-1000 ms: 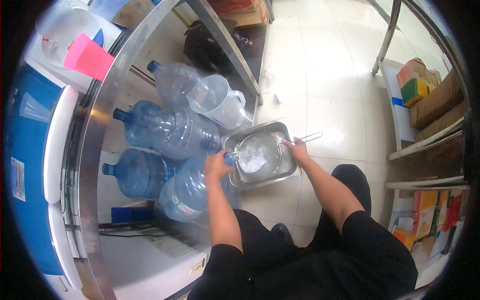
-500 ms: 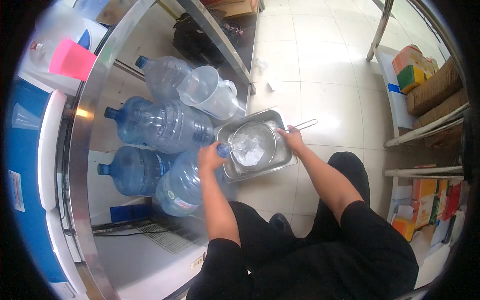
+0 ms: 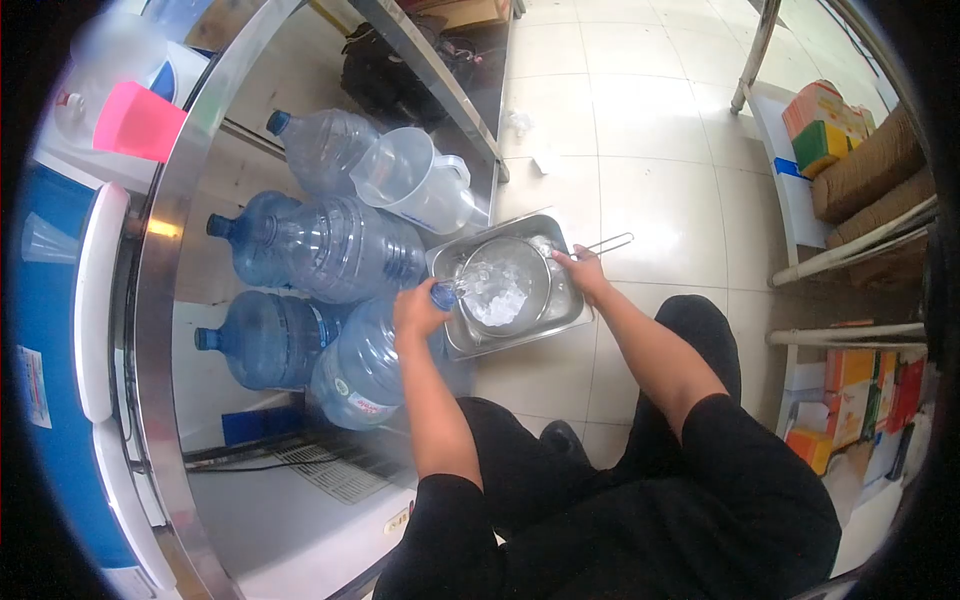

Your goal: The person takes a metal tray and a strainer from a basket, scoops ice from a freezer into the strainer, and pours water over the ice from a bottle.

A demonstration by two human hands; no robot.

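My left hand (image 3: 420,312) is wrapped round the neck of a large blue water bottle (image 3: 362,370), which lies tilted with its mouth over a metal pan (image 3: 468,347). Water runs from the mouth into a round wire strainer (image 3: 541,290) set inside the pan. White, ice-like pieces (image 3: 500,306) lie in the strainer. The fingers of my right hand (image 3: 582,272) are closed on the strainer's handle (image 3: 610,243) at the pan's right rim.
Several more blue bottles (image 3: 265,340) and a clear plastic jug (image 3: 408,185) lie or stand on the left, under a metal-edged counter (image 3: 155,300). A pink cup (image 3: 138,122) sits on top. Shelves with boxes (image 3: 848,400) stand at the right, beside the tiled floor (image 3: 645,130).
The view has shifted slightly, so most things appear a little further left and higher. Both hands keep their holds, and the water still runs into the strainer.
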